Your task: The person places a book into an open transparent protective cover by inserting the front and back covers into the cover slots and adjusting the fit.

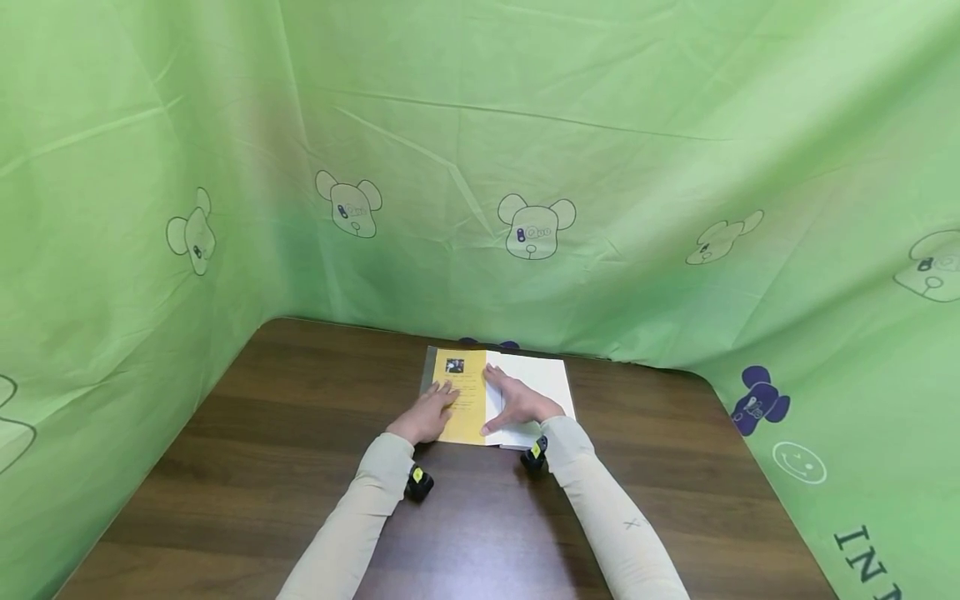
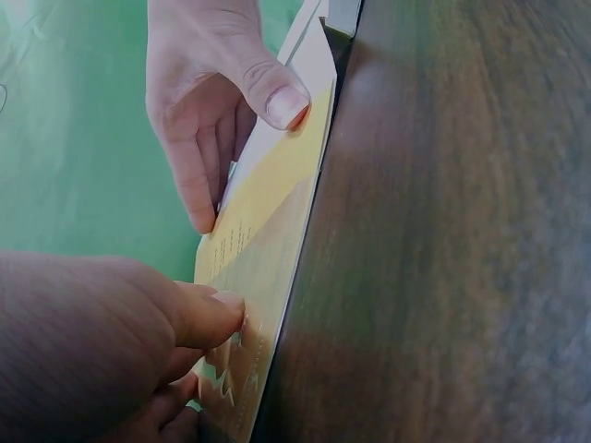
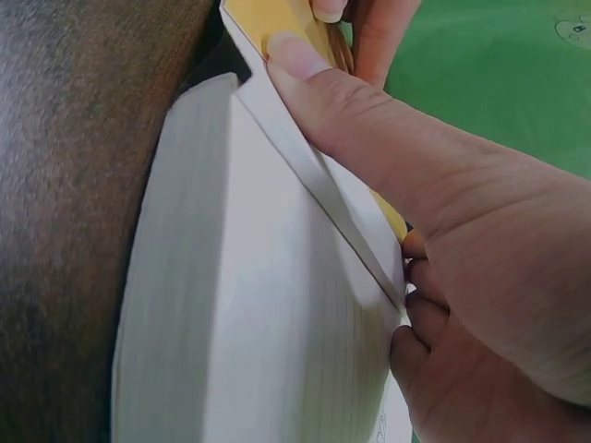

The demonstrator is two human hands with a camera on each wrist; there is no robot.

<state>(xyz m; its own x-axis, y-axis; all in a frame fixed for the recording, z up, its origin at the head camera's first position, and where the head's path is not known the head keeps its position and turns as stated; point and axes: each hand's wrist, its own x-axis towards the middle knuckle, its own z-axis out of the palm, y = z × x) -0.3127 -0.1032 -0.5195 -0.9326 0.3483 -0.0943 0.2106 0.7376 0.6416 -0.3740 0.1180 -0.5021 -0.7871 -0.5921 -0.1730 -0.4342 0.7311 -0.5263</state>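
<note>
An open book lies on the dark wooden table, with a yellow printed flap (image 1: 465, 427) on its left side and white pages (image 1: 551, 383) on its right. A small photo (image 1: 454, 366) is printed near the top of the yellow part. My left hand (image 1: 427, 415) rests on the left of the flap, fingers spread on its surface. My right hand (image 1: 522, 402) lies across the middle, thumb and fingers set apart and touching the yellow flap's right edge. In the right wrist view, the white folded strip (image 3: 319, 194) beside that edge stands slightly raised above the lined page (image 3: 295, 323).
The brown wooden table (image 1: 300, 467) extends around the book. A green cloth (image 1: 420, 125) with bear-head drawings hangs behind the table and along both sides. Black devices with yellow marks sit at the left wrist (image 1: 418, 483) and right wrist (image 1: 535, 456).
</note>
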